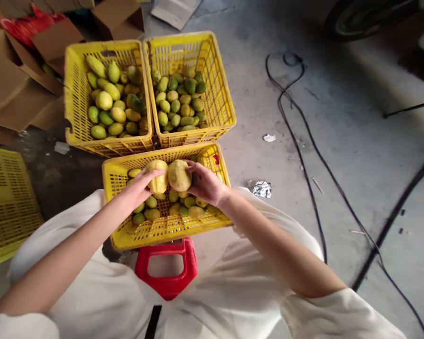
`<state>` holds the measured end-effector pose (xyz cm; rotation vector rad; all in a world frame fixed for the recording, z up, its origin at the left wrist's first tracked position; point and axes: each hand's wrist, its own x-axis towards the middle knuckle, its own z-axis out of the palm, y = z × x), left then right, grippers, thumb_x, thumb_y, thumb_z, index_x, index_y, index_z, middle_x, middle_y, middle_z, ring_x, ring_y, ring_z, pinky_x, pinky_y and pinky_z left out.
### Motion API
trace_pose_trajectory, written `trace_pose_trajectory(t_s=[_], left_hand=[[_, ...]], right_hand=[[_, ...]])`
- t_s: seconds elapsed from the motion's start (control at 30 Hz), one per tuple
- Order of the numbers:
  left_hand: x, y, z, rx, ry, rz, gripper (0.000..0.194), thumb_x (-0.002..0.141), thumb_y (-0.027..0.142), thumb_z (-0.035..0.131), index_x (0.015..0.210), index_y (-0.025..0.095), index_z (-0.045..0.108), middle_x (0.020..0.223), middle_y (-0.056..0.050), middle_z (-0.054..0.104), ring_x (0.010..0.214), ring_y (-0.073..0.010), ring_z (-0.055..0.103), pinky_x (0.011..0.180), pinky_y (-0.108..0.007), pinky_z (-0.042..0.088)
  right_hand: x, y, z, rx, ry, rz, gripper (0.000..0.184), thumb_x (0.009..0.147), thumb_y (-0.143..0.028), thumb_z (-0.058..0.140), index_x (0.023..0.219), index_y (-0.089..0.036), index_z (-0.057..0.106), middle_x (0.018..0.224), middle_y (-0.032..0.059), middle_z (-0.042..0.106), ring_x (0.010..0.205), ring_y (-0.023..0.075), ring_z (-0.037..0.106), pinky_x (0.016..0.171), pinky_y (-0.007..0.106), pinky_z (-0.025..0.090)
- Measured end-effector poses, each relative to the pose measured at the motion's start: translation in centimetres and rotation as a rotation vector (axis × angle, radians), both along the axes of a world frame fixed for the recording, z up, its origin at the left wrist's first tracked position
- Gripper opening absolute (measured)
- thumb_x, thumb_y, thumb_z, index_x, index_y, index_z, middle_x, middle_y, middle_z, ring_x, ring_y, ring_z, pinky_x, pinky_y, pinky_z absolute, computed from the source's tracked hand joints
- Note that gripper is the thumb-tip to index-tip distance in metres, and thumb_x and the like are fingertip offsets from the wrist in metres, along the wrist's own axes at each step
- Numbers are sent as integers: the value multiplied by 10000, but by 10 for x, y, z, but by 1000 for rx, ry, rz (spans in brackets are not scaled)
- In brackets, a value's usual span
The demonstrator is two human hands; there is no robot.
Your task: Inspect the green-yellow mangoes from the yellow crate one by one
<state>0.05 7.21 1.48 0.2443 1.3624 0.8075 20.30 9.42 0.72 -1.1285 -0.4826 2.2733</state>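
Observation:
My left hand (143,181) is closed around a plump yellow fruit (157,175) with faint lengthwise ridges. My right hand (205,182) grips a rounder yellow fruit (180,175). These two fruits are held side by side, close together, above the near yellow crate (166,231). Several smaller green and yellow oval fruits (151,214) lie in that crate, partly hidden by my hands. The exact kind of fruit is hard to tell; it resembles papaya or mango.
Behind stand a left yellow crate (68,94) and a right yellow crate (226,94), both holding green-yellow fruit. Another yellow crate (10,202) is at far left, below cardboard boxes (14,99). A red plastic handle-shaped frame (167,286) sits between my legs. Black cables (305,162) cross the floor.

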Motion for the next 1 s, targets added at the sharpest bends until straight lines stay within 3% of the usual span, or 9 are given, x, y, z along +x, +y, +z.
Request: trace_pose_trajectory(t_s=[0.23,0.37,0.5,0.67,0.77,0.87,1.0], left_hand=[[0,7,7,42,-25,26,350,711,272,1037,947,185,794,1036,-121,868,1166,-336,818,861,-341,689],[3,4,6,-6,-33,-19,372,698,242,1071,936,199,789,1011,-124,870,1138,-344,830,847,-356,697],[2,-1,-2,-34,36,-38,413,672,337,1108,927,258,793,1008,-105,885,1197,-367,830,844,-382,715],[-3,3,-3,-63,38,37,344,775,323,1042,993,228,794,1001,-71,887,1284,-375,804,872,-353,704],[-2,6,1,-84,-11,53,243,815,236,972,982,209,798,1048,-111,886,1210,-354,828,802,-349,718],[1,4,2,-81,-74,20,222,810,207,949,979,200,805,1073,-136,885,1129,-350,849,723,-361,725],[3,-1,0,-30,-91,-5,306,722,210,1024,911,195,785,1048,-142,884,1119,-371,850,700,-364,726]], right_hand=[[-3,0,1,98,-82,-65,455,757,-422,973,1115,-279,731,1242,83,843,1371,326,734,1313,512,545],[-5,-4,-5,51,-71,-63,389,795,-412,932,1089,-279,715,1250,73,841,1368,331,734,1257,543,591],[-3,-3,-9,-21,-17,-1,304,850,-417,825,1084,-289,679,1256,35,819,1337,326,740,1157,566,655],[-2,-1,-7,58,-87,-8,474,783,-396,967,1140,-283,675,1279,77,800,1348,337,726,1159,542,659],[-5,-2,-3,101,-89,-35,599,707,-402,1034,1172,-281,677,1300,89,801,1369,339,718,1236,533,611],[-7,-5,-1,117,-68,-35,684,635,-379,1074,1176,-299,663,1276,56,801,1374,333,714,1261,532,591],[-9,-10,1,99,-59,0,702,645,-382,1075,1186,-310,634,1223,32,786,1338,326,730,1201,540,633]])
